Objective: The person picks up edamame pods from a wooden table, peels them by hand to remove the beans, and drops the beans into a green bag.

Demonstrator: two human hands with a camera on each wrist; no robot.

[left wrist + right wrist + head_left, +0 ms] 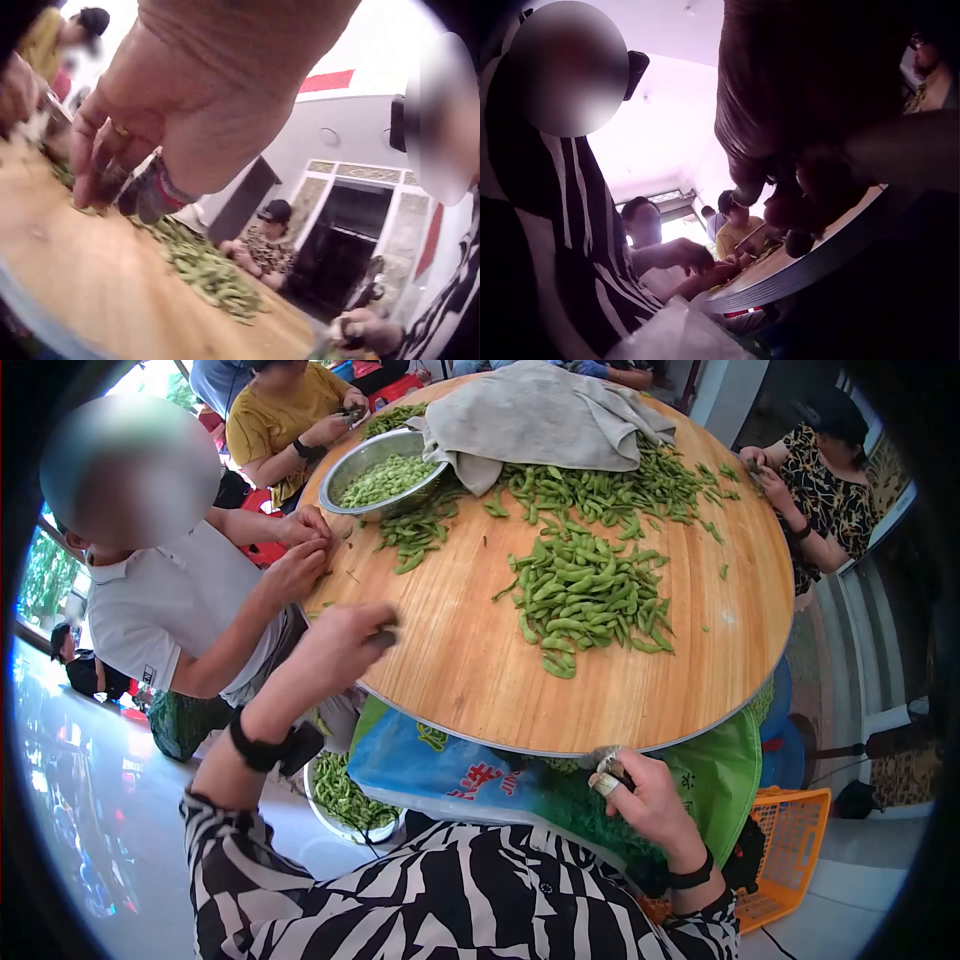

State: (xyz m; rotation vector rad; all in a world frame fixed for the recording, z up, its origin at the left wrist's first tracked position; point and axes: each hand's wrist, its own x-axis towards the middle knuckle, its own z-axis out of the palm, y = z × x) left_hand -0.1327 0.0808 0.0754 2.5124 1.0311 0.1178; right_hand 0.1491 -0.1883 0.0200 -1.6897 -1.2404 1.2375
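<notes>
My left hand [345, 645] is blurred above the left part of the round wooden table, its fingers bent downward. In the left wrist view the thumb wears a grey cover [154, 199], a ring sits on one finger, and nothing shows between thumb and fingers. At the table's near edge, over a blue and green plastic bag [715, 760], is my right hand [655, 800] with curled fingers. Its thumb and a fingertip carry grey and whitish covers; I cannot tell whether it pinches anything. Nearest to both hands on the tabletop lies a pile of green soybean pods [590, 590].
A metal bowl [335, 485] of shelled beans stands at the table's far left. Grey cloth [540, 410] covers more pods at the back. A person in white [190, 590] works close on the left; others sit around. Below are a bucket of pods [350, 800] and an orange crate [790, 840].
</notes>
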